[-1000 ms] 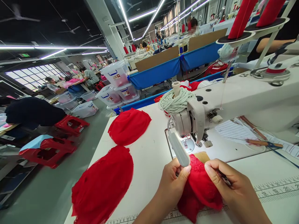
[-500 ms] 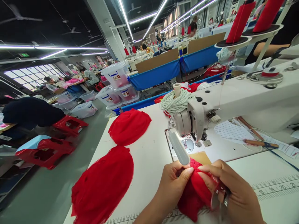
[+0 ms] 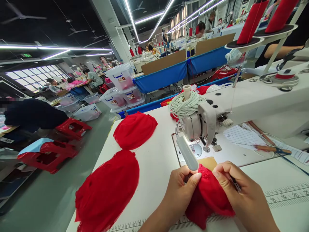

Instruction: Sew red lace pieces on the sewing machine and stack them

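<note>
My left hand (image 3: 184, 190) is closed, thumb and forefinger pinching the lace-trimmed top of a red fabric piece (image 3: 212, 196). The fabric droops over the table's front edge ruler. Opposite it, my right hand (image 3: 238, 190) is closed too, its thumb and forefinger pressed together at the upper right edge of the fabric; whether cloth or a thread lies between them I cannot tell. Small metal thread snips (image 3: 235, 184) sit inside that hand, mostly hidden by the fingers. Just beyond the hands stands a sewing machine (image 3: 193, 127), with a white lamp (image 3: 187, 153) reaching down near my left thumb.
Two piles of red fabric pieces, a nearer one (image 3: 108, 190) and a farther one (image 3: 135, 130), lie on the white table to the left. A wooden-handled tool (image 3: 272, 149) and papers (image 3: 243, 137) are at right. Red thread cones (image 3: 252, 24) stand above the machine.
My right hand has turned and drawn slightly up, so the metal snips that showed below it are now mostly tucked in the palm. The fabric is spread wider; my left hand keeps its pinch.
</note>
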The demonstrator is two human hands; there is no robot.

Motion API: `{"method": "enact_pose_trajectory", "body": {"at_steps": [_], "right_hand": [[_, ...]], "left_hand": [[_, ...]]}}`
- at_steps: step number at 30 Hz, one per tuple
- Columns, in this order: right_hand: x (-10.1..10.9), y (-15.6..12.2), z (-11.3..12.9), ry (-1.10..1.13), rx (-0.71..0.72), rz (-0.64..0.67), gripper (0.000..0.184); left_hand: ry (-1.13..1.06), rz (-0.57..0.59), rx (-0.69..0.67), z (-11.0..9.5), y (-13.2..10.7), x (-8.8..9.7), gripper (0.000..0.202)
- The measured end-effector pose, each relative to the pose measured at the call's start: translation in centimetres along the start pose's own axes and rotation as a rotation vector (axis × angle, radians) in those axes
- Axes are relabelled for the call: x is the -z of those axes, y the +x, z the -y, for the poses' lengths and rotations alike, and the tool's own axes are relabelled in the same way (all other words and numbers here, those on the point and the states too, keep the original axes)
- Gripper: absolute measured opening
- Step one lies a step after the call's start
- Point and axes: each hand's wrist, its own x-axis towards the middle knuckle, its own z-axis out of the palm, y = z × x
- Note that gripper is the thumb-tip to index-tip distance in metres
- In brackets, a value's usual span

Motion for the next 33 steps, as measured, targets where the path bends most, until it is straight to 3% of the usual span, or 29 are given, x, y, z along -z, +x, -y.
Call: {"method": "enact_pose_trajectory", "body": {"at_steps": [5,9,15,21,25,33], "right_hand": [[-0.1,-0.5,-0.5,0.183,0.095,0.048,0.011],[-0.5,-0.4,-0.4,0.158,0.124,0.069,0.017],[-0.2,0.1,0.3,0.095,-0.132,0.088,0.032],[1.2,0.5,-0.4,0.176,-0.179,0.115,0.012],[1.7,0.7,-0.3,0.224,-0.086,0.088,0.012],[0.5,0.2,-0.7,0.261,0.115,0.125,0.016]], "left_hand": [[0.039,0.014,-0.025,-0.4,-0.1,-0.2,0.029],[0.175,-0.034,-0.093,-0.7,-0.2,-0.4,0.028],[0.072,-0.012,-0.005,-0.8,0.0,-0.2,0.031],[-0.212,0.065,0.108,-1.2,0.0,-0.2,0.031],[-0.197,0.061,0.092,-1.1,0.0,-0.4,0.032],[0.127,-0.061,-0.107,-0.8,-0.3,-0.5,0.022]]}}
